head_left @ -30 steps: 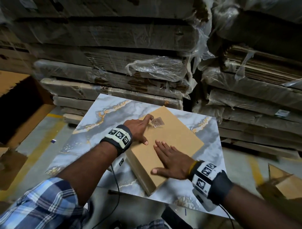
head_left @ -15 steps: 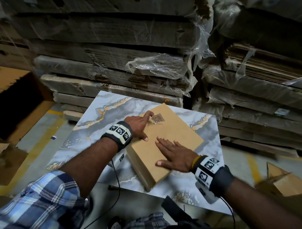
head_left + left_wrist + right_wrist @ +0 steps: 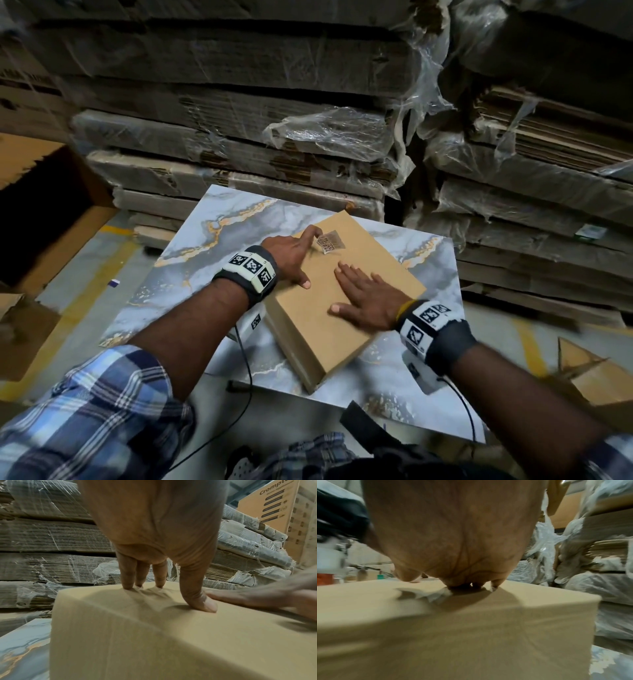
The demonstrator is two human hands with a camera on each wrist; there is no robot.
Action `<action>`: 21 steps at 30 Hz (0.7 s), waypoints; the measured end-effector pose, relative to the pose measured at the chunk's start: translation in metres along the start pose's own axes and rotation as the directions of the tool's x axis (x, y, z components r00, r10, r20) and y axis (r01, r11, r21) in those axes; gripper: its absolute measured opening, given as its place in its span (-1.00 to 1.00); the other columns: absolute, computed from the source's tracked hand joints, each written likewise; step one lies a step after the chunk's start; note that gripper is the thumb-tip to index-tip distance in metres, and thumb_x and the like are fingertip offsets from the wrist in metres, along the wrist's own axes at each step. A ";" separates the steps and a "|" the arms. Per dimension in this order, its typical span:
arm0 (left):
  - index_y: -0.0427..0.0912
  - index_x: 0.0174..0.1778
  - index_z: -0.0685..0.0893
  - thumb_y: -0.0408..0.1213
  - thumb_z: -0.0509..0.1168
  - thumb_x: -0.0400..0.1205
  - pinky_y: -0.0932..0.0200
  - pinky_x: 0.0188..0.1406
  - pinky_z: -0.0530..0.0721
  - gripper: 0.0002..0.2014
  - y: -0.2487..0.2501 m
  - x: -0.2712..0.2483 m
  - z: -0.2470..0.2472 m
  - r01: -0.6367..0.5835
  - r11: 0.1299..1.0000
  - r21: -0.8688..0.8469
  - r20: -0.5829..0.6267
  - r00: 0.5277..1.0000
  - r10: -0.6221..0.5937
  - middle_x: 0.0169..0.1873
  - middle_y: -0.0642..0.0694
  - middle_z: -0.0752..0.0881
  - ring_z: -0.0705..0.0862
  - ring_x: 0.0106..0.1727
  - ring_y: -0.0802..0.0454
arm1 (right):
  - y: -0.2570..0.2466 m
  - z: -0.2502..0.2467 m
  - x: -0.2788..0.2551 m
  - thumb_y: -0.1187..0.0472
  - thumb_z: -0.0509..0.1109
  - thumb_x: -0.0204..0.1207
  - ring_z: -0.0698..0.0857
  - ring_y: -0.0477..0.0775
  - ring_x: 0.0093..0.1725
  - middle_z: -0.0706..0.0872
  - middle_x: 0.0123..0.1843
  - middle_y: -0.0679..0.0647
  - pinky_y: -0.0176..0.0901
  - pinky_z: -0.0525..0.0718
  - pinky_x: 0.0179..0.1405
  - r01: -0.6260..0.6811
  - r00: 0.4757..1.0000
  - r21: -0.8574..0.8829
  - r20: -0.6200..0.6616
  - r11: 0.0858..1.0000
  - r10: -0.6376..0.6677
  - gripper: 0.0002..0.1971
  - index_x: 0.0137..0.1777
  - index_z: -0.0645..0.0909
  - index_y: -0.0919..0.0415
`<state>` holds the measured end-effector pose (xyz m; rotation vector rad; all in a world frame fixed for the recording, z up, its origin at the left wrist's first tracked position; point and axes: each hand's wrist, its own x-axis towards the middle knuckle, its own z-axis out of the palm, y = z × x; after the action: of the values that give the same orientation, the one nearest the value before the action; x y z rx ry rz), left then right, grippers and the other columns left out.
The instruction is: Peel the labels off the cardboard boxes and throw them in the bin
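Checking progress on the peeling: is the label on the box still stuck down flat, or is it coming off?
Partly off. The label's near corner curls up off the box beside the left hand's forefinger; the rest lies stuck.

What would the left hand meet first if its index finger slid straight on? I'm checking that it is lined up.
Probably the label: the left hand points its index finger at its near edge on the cardboard box.

Table (image 3: 212, 260): bare marbled surface open on the left and along the near edge; narrower strip open on the right. Cardboard box (image 3: 359, 308): fills the centre, both hands on its top. Wrapped cardboard stacks (image 3: 239, 144): wall off the far side and far right. Open carton (image 3: 51, 212): stands left, beyond a strip of floor.
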<state>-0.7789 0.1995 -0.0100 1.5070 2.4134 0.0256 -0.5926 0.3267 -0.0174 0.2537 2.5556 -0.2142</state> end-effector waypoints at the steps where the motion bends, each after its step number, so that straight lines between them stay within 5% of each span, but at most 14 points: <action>1: 0.03 0.55 0.02 0.10 0.60 0.39 0.03 0.00 0.59 0.02 0.000 0.000 0.000 0.000 1.000 -0.003 -0.002 1.000 0.000 0.35 -0.14 0.68 0.70 0.20 -0.23 | 0.001 -0.005 0.010 -0.48 -0.14 0.62 -0.29 0.09 0.76 -0.45 0.74 0.05 0.18 -0.23 0.72 -0.056 0.998 0.012 -0.017 0.998 0.056 -0.07 0.75 -0.39 0.09; 4: 0.04 0.55 0.02 0.11 0.61 0.37 0.01 0.03 0.62 0.03 -0.001 -0.001 0.001 0.009 1.000 -0.001 -0.014 1.000 -0.009 0.33 -0.14 0.69 0.71 0.19 -0.24 | -0.019 -0.003 0.019 -0.53 -0.11 0.57 -0.33 0.18 0.74 -0.46 0.73 0.14 0.23 -0.20 0.73 -0.092 0.994 0.025 -0.051 0.995 0.093 0.03 0.74 -0.39 0.17; 9: 0.04 0.55 0.02 0.12 0.60 0.38 0.06 -0.07 0.58 0.03 -0.002 0.000 0.004 0.007 1.000 -0.002 -0.025 1.000 -0.007 0.31 -0.15 0.70 0.72 0.14 -0.23 | -0.030 0.022 -0.019 -0.50 -0.16 0.58 -0.34 0.09 0.74 -0.49 0.71 0.03 0.19 -0.21 0.74 0.146 0.989 -0.028 0.008 0.989 -0.146 -0.05 0.74 -0.41 0.07; 16: 0.06 0.55 0.01 0.10 0.61 0.37 0.04 -0.04 0.59 0.03 -0.001 -0.001 0.002 0.024 0.999 -0.026 -0.017 1.000 -0.024 0.34 -0.14 0.67 0.70 0.18 -0.25 | -0.020 -0.008 0.017 -0.51 -0.11 0.59 -0.30 0.16 0.75 -0.44 0.74 0.11 0.20 -0.19 0.73 -0.035 0.999 -0.035 -0.012 0.999 0.035 -0.01 0.75 -0.38 0.14; 21: 0.06 0.54 0.03 0.10 0.60 0.39 0.07 -0.09 0.55 0.01 -0.001 -0.002 0.004 0.026 0.999 -0.026 -0.020 0.999 -0.027 0.29 -0.16 0.70 0.72 0.14 -0.24 | -0.024 0.027 -0.025 -0.54 -0.17 0.52 -0.37 0.06 0.73 -0.49 0.72 0.04 0.12 -0.25 0.73 0.181 0.983 -0.040 0.006 0.983 -0.181 0.00 0.75 -0.41 0.07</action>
<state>-0.7781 0.1967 -0.0138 1.4705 2.4395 0.0668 -0.5632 0.2942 -0.0237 0.0050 2.5778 -0.2305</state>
